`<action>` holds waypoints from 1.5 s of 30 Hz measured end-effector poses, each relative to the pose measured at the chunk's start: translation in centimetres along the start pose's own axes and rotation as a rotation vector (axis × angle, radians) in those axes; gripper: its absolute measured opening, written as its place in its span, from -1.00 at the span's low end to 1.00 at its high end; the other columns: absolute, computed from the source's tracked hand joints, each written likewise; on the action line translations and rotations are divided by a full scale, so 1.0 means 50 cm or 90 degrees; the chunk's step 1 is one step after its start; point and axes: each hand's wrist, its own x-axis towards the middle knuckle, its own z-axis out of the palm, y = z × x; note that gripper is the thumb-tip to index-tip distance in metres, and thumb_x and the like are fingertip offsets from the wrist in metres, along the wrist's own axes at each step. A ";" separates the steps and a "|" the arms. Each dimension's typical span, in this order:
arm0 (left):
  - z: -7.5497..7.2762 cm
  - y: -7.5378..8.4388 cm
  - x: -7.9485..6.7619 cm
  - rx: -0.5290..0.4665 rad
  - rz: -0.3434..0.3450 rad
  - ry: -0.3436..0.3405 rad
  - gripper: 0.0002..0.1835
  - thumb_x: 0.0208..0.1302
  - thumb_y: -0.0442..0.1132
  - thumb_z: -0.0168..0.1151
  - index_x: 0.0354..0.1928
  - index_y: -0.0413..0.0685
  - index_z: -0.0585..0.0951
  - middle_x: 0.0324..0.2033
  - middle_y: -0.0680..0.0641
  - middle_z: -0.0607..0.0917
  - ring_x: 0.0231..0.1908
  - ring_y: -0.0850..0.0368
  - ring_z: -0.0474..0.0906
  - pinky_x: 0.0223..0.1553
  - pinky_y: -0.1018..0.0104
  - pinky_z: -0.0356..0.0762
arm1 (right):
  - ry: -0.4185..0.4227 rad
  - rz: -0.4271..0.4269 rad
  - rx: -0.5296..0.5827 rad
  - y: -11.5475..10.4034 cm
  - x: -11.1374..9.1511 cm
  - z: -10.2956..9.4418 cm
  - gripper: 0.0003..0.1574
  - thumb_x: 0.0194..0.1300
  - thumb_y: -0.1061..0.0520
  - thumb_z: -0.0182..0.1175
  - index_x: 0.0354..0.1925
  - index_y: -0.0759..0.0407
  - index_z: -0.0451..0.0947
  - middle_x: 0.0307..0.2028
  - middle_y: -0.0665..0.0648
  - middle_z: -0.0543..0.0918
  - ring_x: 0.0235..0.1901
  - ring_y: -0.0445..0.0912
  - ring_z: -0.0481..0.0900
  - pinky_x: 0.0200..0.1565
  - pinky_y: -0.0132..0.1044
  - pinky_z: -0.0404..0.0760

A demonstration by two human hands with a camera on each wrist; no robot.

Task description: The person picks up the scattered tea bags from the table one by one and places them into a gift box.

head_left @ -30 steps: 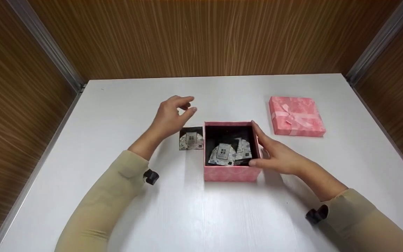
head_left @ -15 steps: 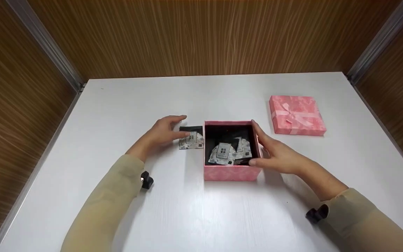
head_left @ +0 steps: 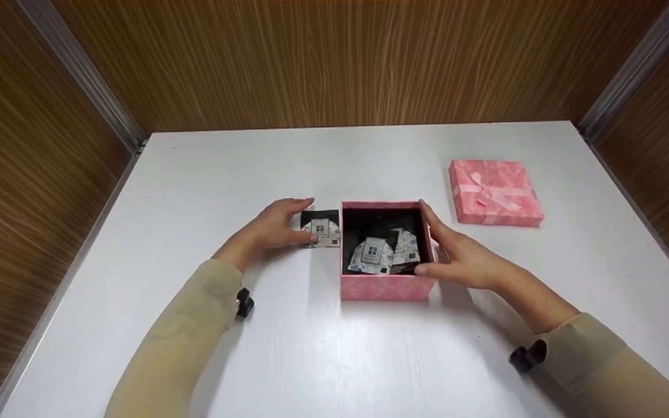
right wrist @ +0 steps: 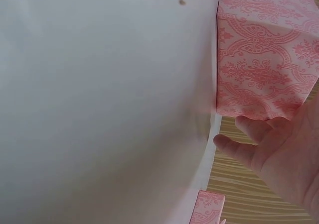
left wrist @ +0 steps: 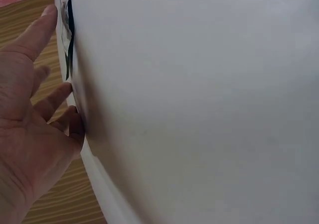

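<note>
The pink patterned gift box (head_left: 385, 288) stands lidless on the table, with several dark packets (head_left: 371, 255) bearing pale printed labels inside. My right hand (head_left: 463, 260) holds its right side, thumb at the near right corner and a finger along the far right corner. In the right wrist view, some fingers of that hand (right wrist: 279, 149) lie near the box wall (right wrist: 264, 64). A similar flat packet (head_left: 326, 228) lies left of the box. My left hand (head_left: 269, 227) is spread beside it, thumb at the packet's near left edge and index finger beyond its far left corner.
The pink box lid (head_left: 496, 193) with a ribbon bow lies at the back right of the white table (head_left: 241, 165). Wood-grain panels (head_left: 358, 64) rise behind and at both sides. Black straps (head_left: 527, 355) sit at the sleeve cuffs.
My left hand has come down from above and behind the packet to the table at its left edge. The right hand stays at the box, which has not moved.
</note>
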 end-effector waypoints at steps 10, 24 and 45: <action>0.000 0.002 -0.003 0.051 -0.005 -0.019 0.00 0.27 0.11 0.52 0.64 -0.03 0.28 0.57 -0.21 0.33 0.58 -0.21 0.13 0.59 -0.03 0.01 | 0.000 0.005 0.000 0.000 -0.005 0.004 0.46 0.35 -0.20 0.43 0.74 -0.07 -0.39 0.64 0.31 0.11 0.50 0.28 0.30 0.38 0.30 0.38; 0.007 0.005 -0.012 0.078 0.013 0.009 -0.10 0.31 0.05 0.52 0.61 -0.02 0.36 0.55 -0.16 0.37 0.58 -0.24 0.13 0.54 -0.29 0.01 | 0.007 0.007 -0.004 -0.004 -0.012 0.005 0.47 0.33 -0.20 0.44 0.74 -0.06 -0.38 0.60 0.34 0.19 0.48 0.27 0.35 0.39 0.31 0.37; 0.000 0.011 -0.019 -0.048 -0.035 0.101 -0.39 0.30 -0.31 0.51 0.40 -0.08 0.63 0.13 -0.23 0.56 0.04 -0.06 0.49 0.20 0.10 0.45 | 0.005 -0.003 0.017 -0.007 -0.002 0.010 0.47 0.32 -0.19 0.46 0.74 -0.06 -0.37 0.67 0.25 0.02 0.52 0.25 0.28 0.42 0.25 0.33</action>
